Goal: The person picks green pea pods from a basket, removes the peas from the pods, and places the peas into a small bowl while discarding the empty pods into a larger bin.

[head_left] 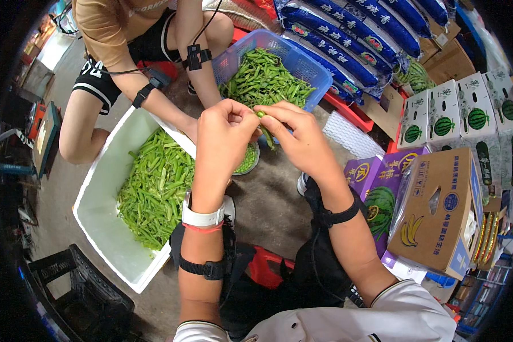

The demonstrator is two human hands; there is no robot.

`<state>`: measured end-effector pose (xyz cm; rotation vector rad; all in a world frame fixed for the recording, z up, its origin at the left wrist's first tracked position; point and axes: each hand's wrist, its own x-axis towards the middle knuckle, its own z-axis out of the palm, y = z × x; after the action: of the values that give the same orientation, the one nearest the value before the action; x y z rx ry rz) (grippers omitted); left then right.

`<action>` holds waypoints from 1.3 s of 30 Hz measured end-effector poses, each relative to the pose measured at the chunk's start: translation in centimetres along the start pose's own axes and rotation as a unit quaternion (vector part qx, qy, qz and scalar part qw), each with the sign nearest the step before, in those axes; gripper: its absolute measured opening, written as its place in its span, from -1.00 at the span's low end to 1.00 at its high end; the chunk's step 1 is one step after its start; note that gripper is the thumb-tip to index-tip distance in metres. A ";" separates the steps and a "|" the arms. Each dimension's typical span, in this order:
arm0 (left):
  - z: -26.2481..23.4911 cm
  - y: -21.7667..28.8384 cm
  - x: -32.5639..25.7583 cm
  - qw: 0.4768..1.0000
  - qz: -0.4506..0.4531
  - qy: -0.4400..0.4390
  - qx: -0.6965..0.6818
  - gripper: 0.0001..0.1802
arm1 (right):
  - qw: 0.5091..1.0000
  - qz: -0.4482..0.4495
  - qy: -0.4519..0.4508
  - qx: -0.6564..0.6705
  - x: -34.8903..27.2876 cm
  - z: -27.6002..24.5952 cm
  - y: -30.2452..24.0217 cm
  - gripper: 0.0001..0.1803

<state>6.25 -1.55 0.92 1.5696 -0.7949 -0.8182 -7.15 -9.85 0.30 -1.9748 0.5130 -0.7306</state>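
In front of me my left hand and my right hand meet with their fingertips together. Between them is a green pea pod, its lower end hanging down under my right thumb. My right finger and thumb pinch it near the top, and the closed fingers of my left hand grip at its near side. Partly hidden behind my left hand is a round bowl of shelled peas. To the left, a white foam box holds a heap of green pods. Beyond my hands, a blue plastic basket holds more pods.
Across from me sits another person, one arm reaching behind my left wrist. A black crate stands at the lower left. Blue sacks are stacked at the far right. Cartons, including a brown box, line the right side.
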 end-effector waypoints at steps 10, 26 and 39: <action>-0.4 -0.9 0.6 1.000 -0.009 0.012 -0.010 -0.87 | 0.998 0.034 0.025 -0.043 -0.3 0.5 -0.4 -0.71; -0.3 -1.5 0.7 0.982 0.080 0.028 0.167 -0.83 | 0.989 0.117 0.047 0.071 -1.0 2.0 1.3 -0.62; -0.4 -3.1 1.4 0.967 0.105 -0.008 0.230 -0.69 | 0.995 0.080 0.051 0.015 -0.7 2.2 2.6 -0.70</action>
<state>7.49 -2.08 -2.26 1.8430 -1.2035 -0.5121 -6.37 -9.30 -3.05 -1.8520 0.7077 -0.7359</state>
